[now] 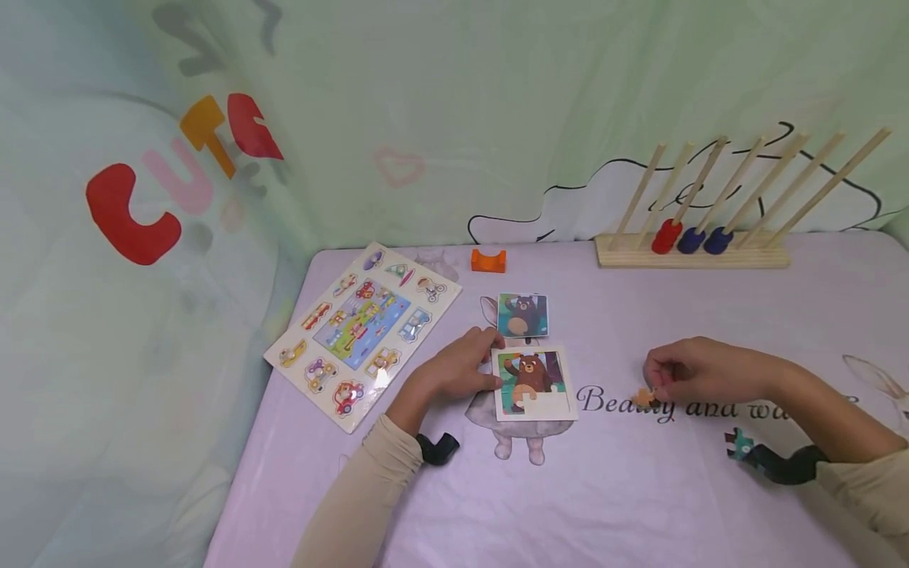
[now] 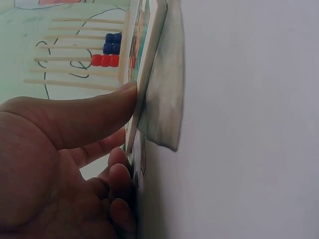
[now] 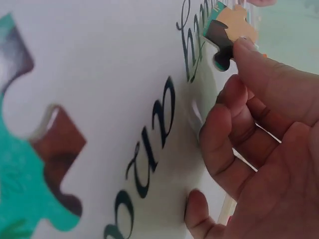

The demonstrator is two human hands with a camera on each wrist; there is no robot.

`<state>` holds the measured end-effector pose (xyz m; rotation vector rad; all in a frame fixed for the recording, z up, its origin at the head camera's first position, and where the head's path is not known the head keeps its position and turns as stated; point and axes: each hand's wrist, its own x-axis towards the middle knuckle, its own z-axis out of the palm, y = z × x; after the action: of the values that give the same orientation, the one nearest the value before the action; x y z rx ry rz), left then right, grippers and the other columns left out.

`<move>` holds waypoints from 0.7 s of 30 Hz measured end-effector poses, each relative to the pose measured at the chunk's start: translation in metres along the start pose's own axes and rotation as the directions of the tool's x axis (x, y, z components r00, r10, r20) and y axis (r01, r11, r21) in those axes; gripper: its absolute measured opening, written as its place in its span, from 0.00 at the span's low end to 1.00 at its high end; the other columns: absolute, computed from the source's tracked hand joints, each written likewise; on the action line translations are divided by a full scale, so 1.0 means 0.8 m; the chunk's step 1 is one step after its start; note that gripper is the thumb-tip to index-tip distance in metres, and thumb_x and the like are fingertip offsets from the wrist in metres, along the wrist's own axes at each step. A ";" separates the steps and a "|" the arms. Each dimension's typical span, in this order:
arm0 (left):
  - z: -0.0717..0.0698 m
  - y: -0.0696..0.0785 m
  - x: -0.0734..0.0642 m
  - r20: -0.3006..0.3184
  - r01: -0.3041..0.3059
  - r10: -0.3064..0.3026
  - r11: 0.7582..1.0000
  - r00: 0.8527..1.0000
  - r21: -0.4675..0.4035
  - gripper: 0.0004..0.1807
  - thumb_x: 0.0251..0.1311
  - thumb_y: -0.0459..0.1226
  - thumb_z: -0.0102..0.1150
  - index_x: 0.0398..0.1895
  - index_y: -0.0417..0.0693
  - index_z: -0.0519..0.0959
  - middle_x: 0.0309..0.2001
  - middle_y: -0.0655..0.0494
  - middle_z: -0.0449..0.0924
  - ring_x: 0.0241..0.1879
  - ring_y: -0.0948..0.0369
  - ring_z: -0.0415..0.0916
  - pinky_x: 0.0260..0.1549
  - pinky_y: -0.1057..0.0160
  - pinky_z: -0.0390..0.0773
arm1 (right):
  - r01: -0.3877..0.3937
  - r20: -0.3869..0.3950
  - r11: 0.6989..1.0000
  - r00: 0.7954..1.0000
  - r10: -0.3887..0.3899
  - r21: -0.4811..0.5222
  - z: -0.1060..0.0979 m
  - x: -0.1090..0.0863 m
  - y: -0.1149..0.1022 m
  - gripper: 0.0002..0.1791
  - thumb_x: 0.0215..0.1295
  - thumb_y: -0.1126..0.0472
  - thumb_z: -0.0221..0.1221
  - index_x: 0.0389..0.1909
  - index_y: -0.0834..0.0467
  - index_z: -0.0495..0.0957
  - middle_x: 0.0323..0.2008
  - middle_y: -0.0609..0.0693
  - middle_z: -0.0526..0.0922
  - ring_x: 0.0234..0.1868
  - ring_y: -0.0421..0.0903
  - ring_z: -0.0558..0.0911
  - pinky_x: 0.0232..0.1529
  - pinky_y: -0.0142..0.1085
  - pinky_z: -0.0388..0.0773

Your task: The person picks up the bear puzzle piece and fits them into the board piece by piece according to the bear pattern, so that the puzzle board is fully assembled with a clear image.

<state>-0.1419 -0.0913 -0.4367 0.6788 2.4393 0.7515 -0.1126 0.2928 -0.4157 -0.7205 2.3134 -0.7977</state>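
A square jigsaw board [image 1: 547, 407] with a partly filled bear picture lies on the cloth. My left hand [image 1: 465, 364] is at its left side, the thumb [image 2: 107, 112] touching the edge and the other fingers loosely bent near the corner. To the right, my right hand [image 1: 710, 369] pinches a jigsaw piece [image 3: 232, 27] in tan, brown and teal between thumb and fingers. Under the right forearm lies another teal and brown piece [image 1: 742, 446], seen large in the right wrist view. A small bear picture card [image 1: 523, 315] lies just beyond the board.
A vehicle peg puzzle [image 1: 334, 308] lies at the left. Near the back stand an orange block [image 1: 488, 261] and a wooden peg rack [image 1: 692, 258] with red and blue beads. Hanging cloth [image 1: 426, 118] rises behind the table.
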 end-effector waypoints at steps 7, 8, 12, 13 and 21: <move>0.001 0.001 -0.001 -0.002 0.013 -0.013 1.000 1.000 -0.006 0.28 0.65 0.42 0.67 0.65 0.51 0.69 0.47 0.55 0.70 0.47 0.59 0.69 0.47 0.63 0.71 | 0.007 -0.063 1.000 0.998 -0.009 -0.017 0.005 0.007 -0.014 0.07 0.67 0.54 0.67 0.35 0.47 0.78 0.29 0.39 0.77 0.34 0.37 0.77 0.34 0.30 0.76; 0.001 0.000 -0.001 -0.002 0.015 -0.015 1.000 1.000 -0.005 0.28 0.65 0.42 0.67 0.65 0.51 0.69 0.47 0.55 0.70 0.47 0.59 0.69 0.47 0.63 0.71 | 0.011 -0.072 1.000 0.997 -0.011 -0.013 0.006 0.008 -0.018 0.07 0.67 0.54 0.67 0.34 0.46 0.77 0.29 0.39 0.77 0.33 0.37 0.77 0.34 0.30 0.76; 0.001 0.000 -0.001 0.001 0.017 -0.017 1.000 1.000 -0.004 0.27 0.65 0.42 0.67 0.65 0.52 0.69 0.47 0.56 0.69 0.47 0.60 0.69 0.47 0.63 0.71 | 0.025 -0.088 1.000 0.996 -0.023 0.014 0.010 0.015 -0.030 0.07 0.66 0.56 0.67 0.34 0.47 0.77 0.28 0.40 0.77 0.32 0.38 0.77 0.33 0.31 0.76; 0.001 0.000 -0.001 0.002 0.017 -0.017 1.000 1.000 -0.004 0.27 0.65 0.42 0.66 0.65 0.52 0.68 0.47 0.56 0.69 0.47 0.60 0.69 0.47 0.63 0.71 | 0.028 -0.085 0.999 0.996 -0.026 0.026 0.012 0.017 -0.033 0.07 0.67 0.56 0.67 0.34 0.49 0.77 0.28 0.40 0.77 0.33 0.38 0.77 0.33 0.31 0.76; 0.002 -0.002 0.001 -0.005 0.014 -0.014 1.000 1.000 0.002 0.27 0.65 0.42 0.67 0.64 0.52 0.69 0.47 0.56 0.70 0.47 0.60 0.69 0.47 0.64 0.71 | 0.064 -0.078 0.996 0.995 -0.059 0.061 0.016 0.031 -0.059 0.08 0.66 0.56 0.68 0.36 0.51 0.78 0.28 0.41 0.76 0.32 0.39 0.77 0.33 0.32 0.77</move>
<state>-0.1417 -0.0914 -0.4388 0.6610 2.4475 0.7459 -0.1070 0.2403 -0.4009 -0.7481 2.3317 -0.9372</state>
